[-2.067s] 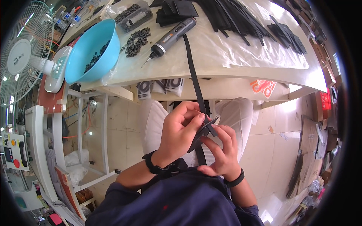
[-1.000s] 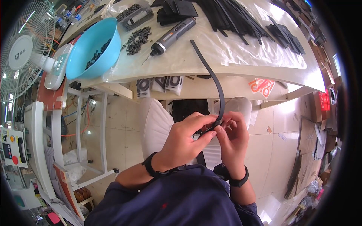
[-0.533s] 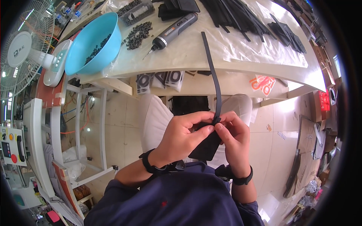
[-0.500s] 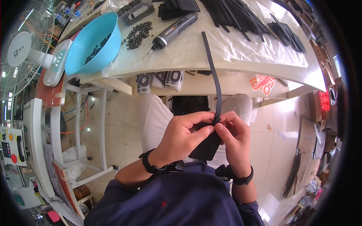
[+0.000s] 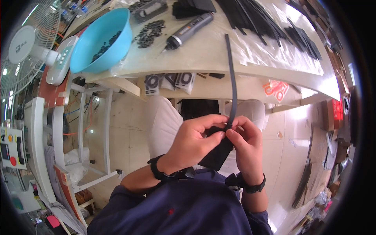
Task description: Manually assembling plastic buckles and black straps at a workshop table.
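Above my lap, my left hand (image 5: 197, 139) and my right hand (image 5: 250, 143) meet with thumbs and fingertips pinched together. Between them they grip the lower end of a long, narrow black strap (image 5: 232, 78), which rises away from me past the table's front edge. A flat black piece (image 5: 217, 156) hangs below the fingertips, beside the strap's end. The fingers hide exactly how strap and piece meet, and any small part there.
On the table (image 5: 203, 62) lie a cordless screwdriver (image 5: 191, 30), a heap of small black parts (image 5: 150, 34), black strips (image 5: 256, 19) and flat black pieces (image 5: 303, 43). A turquoise bowl (image 5: 84, 58) with small parts stands left, near a white fan (image 5: 22, 45). Printed sheets (image 5: 276, 90) lie on the lower shelf.
The view has shifted slightly, and the tabletop things appear a little further right. Both hands keep their pinch; the strap and flat piece stay between them.
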Demonstrator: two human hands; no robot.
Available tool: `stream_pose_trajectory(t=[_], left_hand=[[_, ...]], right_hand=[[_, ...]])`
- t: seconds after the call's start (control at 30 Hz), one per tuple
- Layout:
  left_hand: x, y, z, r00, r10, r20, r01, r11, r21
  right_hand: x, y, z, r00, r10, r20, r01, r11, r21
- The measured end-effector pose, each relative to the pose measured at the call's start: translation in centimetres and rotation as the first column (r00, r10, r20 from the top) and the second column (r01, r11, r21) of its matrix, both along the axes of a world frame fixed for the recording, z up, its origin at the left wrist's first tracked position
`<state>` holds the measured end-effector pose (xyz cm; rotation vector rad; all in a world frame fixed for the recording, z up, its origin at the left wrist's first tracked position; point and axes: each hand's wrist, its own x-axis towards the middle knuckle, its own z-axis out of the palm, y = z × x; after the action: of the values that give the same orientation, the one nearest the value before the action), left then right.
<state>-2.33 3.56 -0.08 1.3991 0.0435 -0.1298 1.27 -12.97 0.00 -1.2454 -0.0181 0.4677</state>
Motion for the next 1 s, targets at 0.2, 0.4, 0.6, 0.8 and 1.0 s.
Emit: stream_pose_trajectory(t=[0.2, 0.4, 0.6, 0.8, 1.0], left_hand=[[-0.4, 0.0, 0.3, 0.988, 0.120, 0.095, -0.125, 0.991, 0.056], [-2.4, 3.1, 0.5, 0.971, 0.165, 0.172, -0.183, 0.978, 0.097], [-5.2, 7.8, -1.5, 0.956, 0.285, 0.063, -0.267, 0.941, -0.209], [-8.6, 12.7, -4.3, 0.930, 0.360, 0.076, -0.321, 0.895, -0.310], [-11.1, 16.2, -4.5, 0.914, 0.373, 0.159, -0.295, 0.881, -0.369]], right_hand=[[-0.5, 0.4, 0.0, 0.977, 0.027, 0.211, 0.003, 0.991, -0.137], [0.1, 2.6, 2.0, 0.950, 0.190, 0.248, -0.167, 0.979, -0.114], [3.7, 7.3, 6.3, 0.715, 0.517, 0.471, -0.258, 0.821, -0.509], [11.1, 17.1, 8.5, 0.454, 0.511, 0.730, 0.095, 0.787, -0.610], [15.8, 22.9, 6.1, 0.294, 0.790, 0.537, 0.365, 0.427, -0.827]])
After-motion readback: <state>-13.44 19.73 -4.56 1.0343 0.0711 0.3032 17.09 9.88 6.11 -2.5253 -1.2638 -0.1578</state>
